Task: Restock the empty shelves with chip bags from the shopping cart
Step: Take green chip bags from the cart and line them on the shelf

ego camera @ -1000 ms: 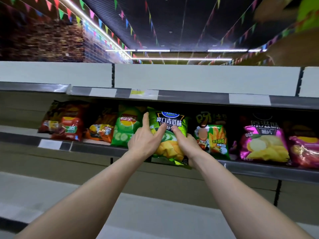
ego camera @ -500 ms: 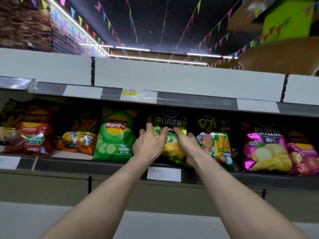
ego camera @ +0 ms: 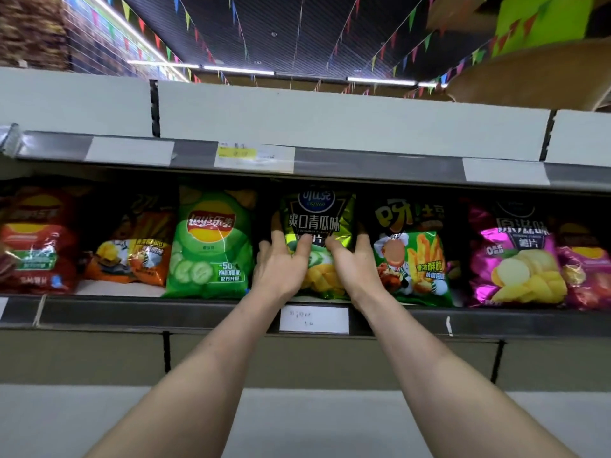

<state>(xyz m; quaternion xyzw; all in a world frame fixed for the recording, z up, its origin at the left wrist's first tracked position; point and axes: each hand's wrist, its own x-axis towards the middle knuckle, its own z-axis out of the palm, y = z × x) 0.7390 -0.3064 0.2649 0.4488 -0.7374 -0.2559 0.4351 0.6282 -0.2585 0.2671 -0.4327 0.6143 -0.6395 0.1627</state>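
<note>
Gripping the dark bag (ego camera: pixel 315 214) with both hands: left hand (ego camera: pixel 281 267) on its left edge, right hand (ego camera: pixel 357 267) on its right edge, thumbs across its front. Standing upright on the shelf (ego camera: pixel 198 313). Just left of the dark bag, Lay's bag (ego camera: pixel 208 246); just right, fries bag (ego camera: pixel 420 259); below, white label (ego camera: pixel 314 320).
</note>
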